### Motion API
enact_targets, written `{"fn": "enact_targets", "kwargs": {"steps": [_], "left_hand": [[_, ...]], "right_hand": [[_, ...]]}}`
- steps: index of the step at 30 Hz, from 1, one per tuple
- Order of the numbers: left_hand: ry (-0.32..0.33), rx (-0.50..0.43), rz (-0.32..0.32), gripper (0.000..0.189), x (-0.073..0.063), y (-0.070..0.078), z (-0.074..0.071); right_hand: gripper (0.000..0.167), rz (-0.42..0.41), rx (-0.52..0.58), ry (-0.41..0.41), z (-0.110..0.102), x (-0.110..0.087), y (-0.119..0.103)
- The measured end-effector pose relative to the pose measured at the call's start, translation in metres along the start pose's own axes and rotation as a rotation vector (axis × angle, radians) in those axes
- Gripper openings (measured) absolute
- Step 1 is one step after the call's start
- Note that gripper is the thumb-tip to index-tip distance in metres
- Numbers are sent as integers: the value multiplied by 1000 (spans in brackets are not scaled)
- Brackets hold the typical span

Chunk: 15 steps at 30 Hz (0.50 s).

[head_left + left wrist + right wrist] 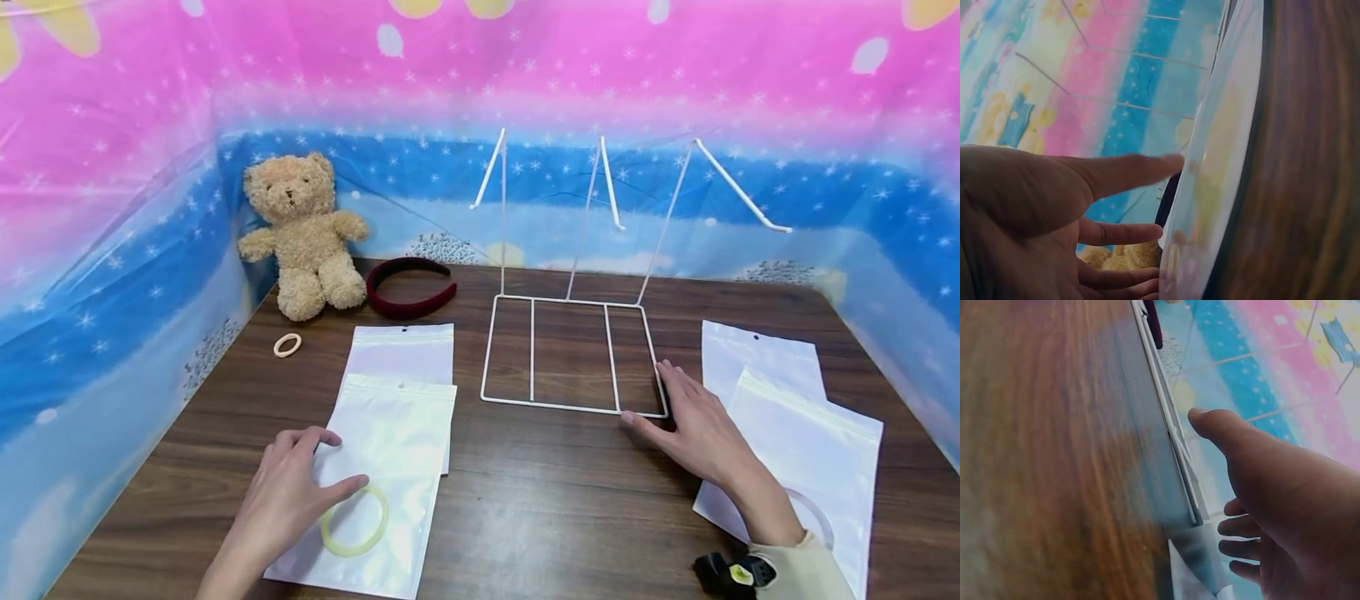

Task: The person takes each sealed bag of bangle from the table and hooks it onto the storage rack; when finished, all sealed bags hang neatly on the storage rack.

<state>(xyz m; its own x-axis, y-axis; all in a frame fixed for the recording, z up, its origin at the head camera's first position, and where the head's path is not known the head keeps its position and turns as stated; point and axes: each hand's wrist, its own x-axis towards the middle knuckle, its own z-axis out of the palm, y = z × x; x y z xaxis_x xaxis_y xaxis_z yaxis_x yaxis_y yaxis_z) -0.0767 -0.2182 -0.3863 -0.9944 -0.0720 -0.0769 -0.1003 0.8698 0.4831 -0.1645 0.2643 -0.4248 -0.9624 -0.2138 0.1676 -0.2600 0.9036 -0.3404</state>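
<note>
Seeing left hand [288, 483] from here, fingers loose over the near left bag [405, 429]: I'd guess light, slippery, floppy; pinch its edge. Centre, white rack [567, 300]: probably light, stiff; grab a side bar. Right hand [701, 429], fingers spread, at its near right corner; contact unclear.

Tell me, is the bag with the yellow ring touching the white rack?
Apart. The head view shows brown table between the bag's right edge and the rack's front left corner.
</note>
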Motion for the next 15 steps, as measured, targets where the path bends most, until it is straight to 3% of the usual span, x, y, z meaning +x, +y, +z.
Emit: {"fn": "enact_targets", "kwargs": {"steps": [6,15], "left_hand": [[-21,-13,-38,64,3,-3,0],[26,-74,34,48,4,-8,-1]], "right_hand": [[98,4,30,4,4,-1,1],[92,-8,14,28,9,0,2]]}}
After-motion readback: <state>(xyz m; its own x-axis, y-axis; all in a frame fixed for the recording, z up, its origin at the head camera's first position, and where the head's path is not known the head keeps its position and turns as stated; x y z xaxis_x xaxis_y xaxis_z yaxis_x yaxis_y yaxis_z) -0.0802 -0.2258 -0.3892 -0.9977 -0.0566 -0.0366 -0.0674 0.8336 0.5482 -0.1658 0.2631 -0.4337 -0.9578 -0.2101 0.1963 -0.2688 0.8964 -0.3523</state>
